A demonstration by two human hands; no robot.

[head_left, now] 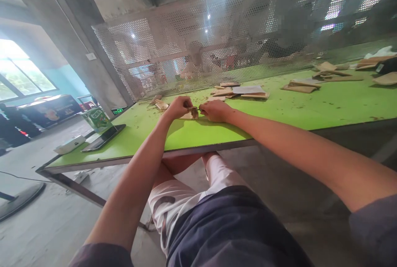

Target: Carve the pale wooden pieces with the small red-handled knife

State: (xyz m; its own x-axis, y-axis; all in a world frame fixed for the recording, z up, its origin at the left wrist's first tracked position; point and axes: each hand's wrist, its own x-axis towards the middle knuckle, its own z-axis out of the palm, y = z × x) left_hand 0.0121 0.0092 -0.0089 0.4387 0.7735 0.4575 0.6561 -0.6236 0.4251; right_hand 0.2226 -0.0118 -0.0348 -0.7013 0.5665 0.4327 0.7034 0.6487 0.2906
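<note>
Both hands meet over the green table (pixel 139 128), close to its front edge. My left hand (pixel 179 107) has its fingers curled at a small brown piece (pixel 194 114), whose kind is too small to make out. Facing it from the right, my right hand (pixel 217 111) is closed in a pinch, with its fingertips close to the brown piece. What lies between those fingertips is hidden. Just behind the hands sits a pile of flat tan pieces (pixel 223 92) with a white sheet (pixel 248 89) on it. Tan scraps (pixel 161 104) lie left of my left hand.
More flat tan pieces (pixel 300 86) lie at the right, with a black object (pixel 386 66) at the far right. A perforated metal screen (pixel 186 47) borders the table's back. At the left end are a green box (pixel 97 119), a dark tablet-like object (pixel 105 138) and a white box (pixel 70 145).
</note>
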